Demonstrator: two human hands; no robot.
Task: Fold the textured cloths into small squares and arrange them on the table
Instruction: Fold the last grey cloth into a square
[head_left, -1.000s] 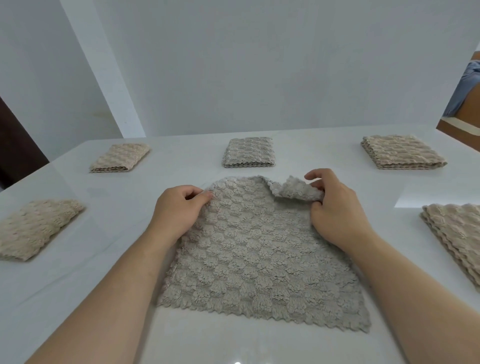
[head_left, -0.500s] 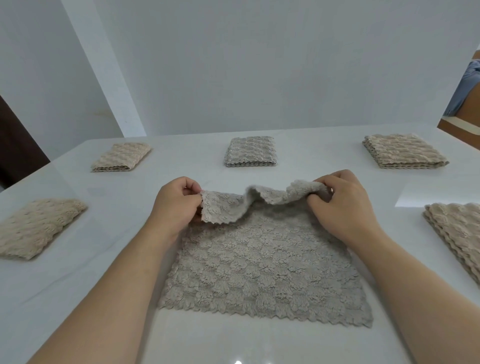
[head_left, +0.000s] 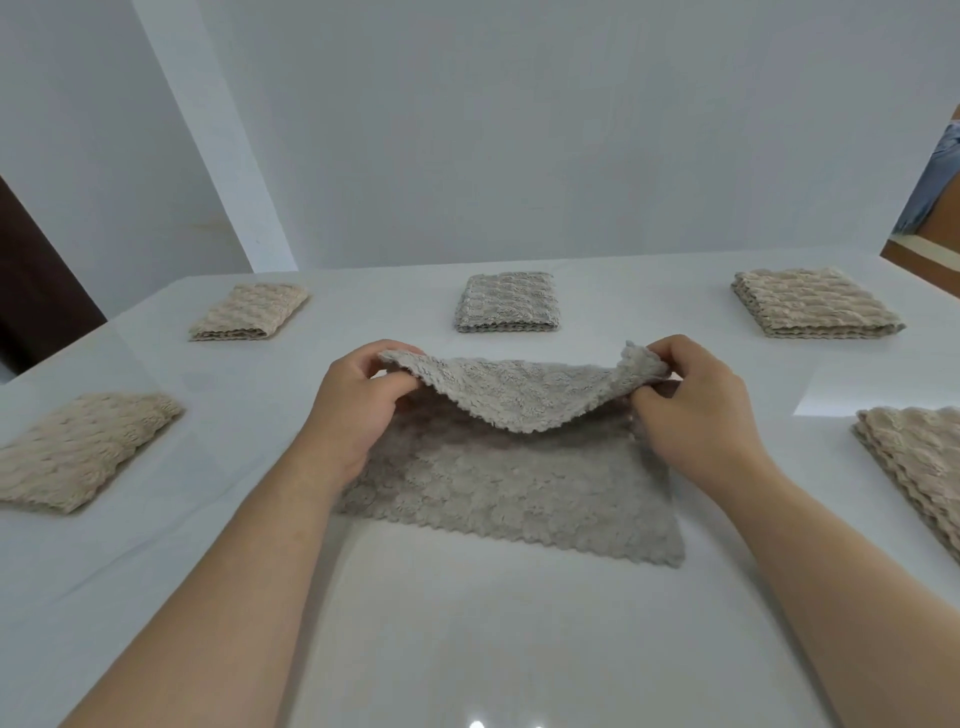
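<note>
A grey textured cloth (head_left: 511, 483) lies in front of me on the white table (head_left: 467, 649). Its far edge is lifted off the table and sags toward me over the flat part. My left hand (head_left: 353, 410) pinches the far left corner. My right hand (head_left: 691, 405) pinches the far right corner. The near half of the cloth lies flat between my forearms.
Folded cloths lie around the table: a grey one (head_left: 508, 302) at the far middle, beige ones at the far left (head_left: 249, 312), far right (head_left: 813, 301), near left (head_left: 78, 449) and a beige stack at the right edge (head_left: 919, 457). A white wall stands behind.
Both hands have lifted the cloth's far edge off the table and brought it up and toward me, so it now hangs over the flat part.
</note>
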